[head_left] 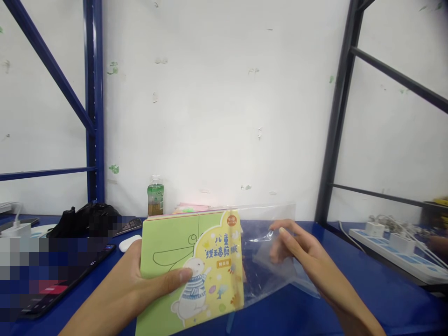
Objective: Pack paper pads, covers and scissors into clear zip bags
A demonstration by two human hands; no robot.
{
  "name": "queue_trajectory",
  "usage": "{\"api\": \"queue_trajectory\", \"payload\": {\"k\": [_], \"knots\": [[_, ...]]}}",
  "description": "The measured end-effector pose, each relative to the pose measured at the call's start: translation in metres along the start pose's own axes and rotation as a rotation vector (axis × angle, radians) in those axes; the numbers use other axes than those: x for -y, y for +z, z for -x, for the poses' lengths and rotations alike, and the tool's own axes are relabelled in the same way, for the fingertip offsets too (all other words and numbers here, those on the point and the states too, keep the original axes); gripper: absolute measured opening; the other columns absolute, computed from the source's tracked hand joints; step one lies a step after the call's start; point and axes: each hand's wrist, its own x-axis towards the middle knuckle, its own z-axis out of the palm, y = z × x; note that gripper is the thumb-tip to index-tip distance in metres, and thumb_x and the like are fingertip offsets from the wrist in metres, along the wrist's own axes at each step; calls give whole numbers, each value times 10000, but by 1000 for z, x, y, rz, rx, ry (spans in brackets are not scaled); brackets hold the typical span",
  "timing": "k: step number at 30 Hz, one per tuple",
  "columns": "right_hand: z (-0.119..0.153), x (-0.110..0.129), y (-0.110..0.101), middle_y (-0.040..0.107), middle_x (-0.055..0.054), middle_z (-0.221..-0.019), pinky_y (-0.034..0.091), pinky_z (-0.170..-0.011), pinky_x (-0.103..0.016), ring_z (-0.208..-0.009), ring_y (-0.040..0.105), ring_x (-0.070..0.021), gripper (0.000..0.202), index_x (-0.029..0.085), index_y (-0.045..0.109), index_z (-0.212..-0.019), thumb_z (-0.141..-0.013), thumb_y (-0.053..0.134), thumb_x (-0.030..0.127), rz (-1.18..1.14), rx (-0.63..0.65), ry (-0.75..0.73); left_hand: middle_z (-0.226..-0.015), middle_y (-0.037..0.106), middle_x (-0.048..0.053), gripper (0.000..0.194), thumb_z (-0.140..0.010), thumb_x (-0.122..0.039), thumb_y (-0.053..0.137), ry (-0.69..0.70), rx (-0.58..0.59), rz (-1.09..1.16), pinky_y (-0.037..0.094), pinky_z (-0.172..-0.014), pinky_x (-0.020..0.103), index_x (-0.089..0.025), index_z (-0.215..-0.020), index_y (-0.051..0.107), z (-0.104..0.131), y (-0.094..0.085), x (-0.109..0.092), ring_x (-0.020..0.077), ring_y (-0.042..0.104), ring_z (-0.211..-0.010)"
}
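Note:
My left hand (154, 275) grips a stack of green paper-cutting sheets (168, 233) from the left, thumb lying across the front. Black line drawing shows on the top sheet. Over its right part sits a yellow cover card (219, 280) with Chinese lettering and a white bear in a striped top. The right end of the stack is inside a clear plastic sleeve (255, 275), whose loose part stretches to the right. My right hand (292, 245) pinches the sleeve near its right end, thumb and forefinger close together; some fingers are behind the film.
A drink bottle (156, 196) stands at the back of the blue table (367, 280). Left lie a white case (129, 242), a phone (70, 282) and a black bag (87, 219). Power strips with cables (399, 252) lie right. Shelf posts (94, 102) rise before the white wall.

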Motion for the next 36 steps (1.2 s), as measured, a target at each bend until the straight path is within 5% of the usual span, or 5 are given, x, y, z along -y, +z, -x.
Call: {"api": "queue_trajectory", "payload": {"k": [12, 22, 30, 33, 36], "knots": [[1, -3, 5, 723, 28, -721, 536, -678, -258, -656, 665, -132, 326, 255, 576, -1143, -1023, 523, 554, 4, 109, 12, -1308, 762, 88, 1273, -603, -551, 925, -4, -24, 85, 657, -871, 424, -332, -1634, 211, -6, 2, 6, 360, 757, -1102], [-1, -2, 22, 725, 26, -736, 535, -668, -242, -654, 667, -117, 327, 248, 585, -1128, -1037, 498, 549, 21, 138, -18, -1220, 806, 58, 909, -617, -246, 926, -50, 24, 12, 664, -805, 337, -245, -1454, 570, -8, -1, 6, 314, 784, -1006], [3, 0, 28, 726, 13, -779, 555, -718, -285, -698, 686, -148, 338, 264, 589, -1142, -1039, 466, 562, 100, 160, 12, -1188, 815, 78, 773, -655, -344, 893, 5, 22, -79, 667, -804, 393, -230, -1379, 648, -11, 3, 14, 355, 775, -1022], [3, -6, 30, 747, -33, -1075, 579, -854, -393, -909, 720, -218, 478, 330, 458, -1401, -1002, 525, 585, 231, 37, -11, -1221, 804, 61, 672, -694, -475, 853, 72, -53, -209, 651, -857, 411, -254, -1312, 710, -11, 10, 16, 368, 740, -1104], [5, -7, 28, 518, -60, -1527, 492, -1044, -540, -1271, 586, -319, 844, 441, 185, -1579, -909, 684, 569, 499, -270, -198, -1159, 822, 32, 407, -775, -517, 774, 222, -141, -378, 621, -883, 408, -298, -1115, 819, -13, 12, 19, 379, 719, -1120]]}}
